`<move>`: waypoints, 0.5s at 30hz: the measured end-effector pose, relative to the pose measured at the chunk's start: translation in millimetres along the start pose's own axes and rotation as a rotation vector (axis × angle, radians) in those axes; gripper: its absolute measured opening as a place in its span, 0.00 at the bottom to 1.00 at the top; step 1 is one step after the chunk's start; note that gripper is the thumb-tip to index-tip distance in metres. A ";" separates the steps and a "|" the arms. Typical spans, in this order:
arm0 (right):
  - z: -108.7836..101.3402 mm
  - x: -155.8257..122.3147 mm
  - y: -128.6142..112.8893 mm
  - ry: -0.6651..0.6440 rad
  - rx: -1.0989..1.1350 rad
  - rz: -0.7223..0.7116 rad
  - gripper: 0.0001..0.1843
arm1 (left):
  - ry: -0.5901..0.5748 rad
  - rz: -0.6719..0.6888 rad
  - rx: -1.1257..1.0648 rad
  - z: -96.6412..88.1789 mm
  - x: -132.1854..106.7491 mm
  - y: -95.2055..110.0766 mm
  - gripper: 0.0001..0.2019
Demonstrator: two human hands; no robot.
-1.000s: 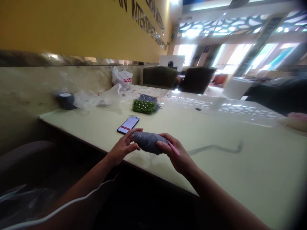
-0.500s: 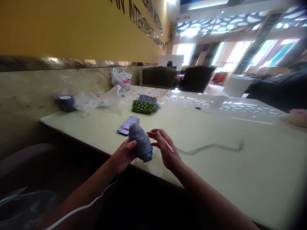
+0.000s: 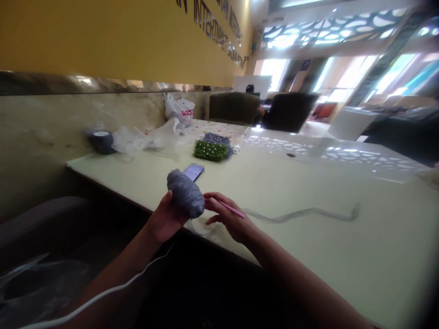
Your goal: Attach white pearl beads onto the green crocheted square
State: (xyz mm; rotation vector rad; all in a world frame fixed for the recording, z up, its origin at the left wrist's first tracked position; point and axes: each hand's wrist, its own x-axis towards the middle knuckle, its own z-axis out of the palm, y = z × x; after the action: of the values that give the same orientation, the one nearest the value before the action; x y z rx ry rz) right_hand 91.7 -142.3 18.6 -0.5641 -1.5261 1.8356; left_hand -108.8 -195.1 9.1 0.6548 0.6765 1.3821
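My left hand is shut on a grey yarn ball, which it holds tilted just above the table edge. The ball hides part of a smartphone lying on the table behind it. My right hand rests low beside the ball, not touching it, and grips a slim pink crochet hook between its fingers. A pale, nearly invisible strand may run from the ball towards that hand, but I cannot tell.
The cream table runs ahead, with a green beaded crochet piece, a grey-blue piece, plastic bags and a dark tape roll along the wall. A white cable crosses my left forearm.
My right hand has let go of the yarn ball and moved to its right. My left hand alone now holds the ball, which has shifted left and up over the phone.
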 end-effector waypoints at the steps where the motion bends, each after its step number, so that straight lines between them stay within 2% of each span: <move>1: 7.1 2.7 3.9 -0.050 0.053 0.046 0.20 | 0.010 0.018 -0.006 1.9 0.0 1.6 0.28; 3: 18.3 6.9 9.8 -0.162 0.083 0.171 0.23 | 0.035 0.079 -0.029 4.5 -0.8 7.4 0.27; 5: 22.8 8.5 10.3 -0.216 -0.010 0.242 0.22 | 0.054 0.157 -0.058 2.1 -4.5 17.6 0.27; 8: 17.7 9.4 0.8 -0.118 -0.207 0.173 0.19 | 0.056 0.196 -0.043 -14.5 -18.2 36.0 0.28; 11: 10.4 15.3 -11.5 -0.008 -0.352 0.084 0.19 | 0.112 0.091 0.015 -42.0 -39.4 46.8 0.27; 15: 15.9 31.9 -18.8 0.070 -0.559 -0.086 0.20 | 0.263 -0.078 0.083 -81.0 -63.5 44.2 0.24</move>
State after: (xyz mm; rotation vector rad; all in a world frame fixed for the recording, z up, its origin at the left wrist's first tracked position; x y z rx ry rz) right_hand 63.1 -128.2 43.2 -0.7920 -1.9862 1.2987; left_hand -203.2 -253.2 -7.2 0.5101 0.9637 1.3855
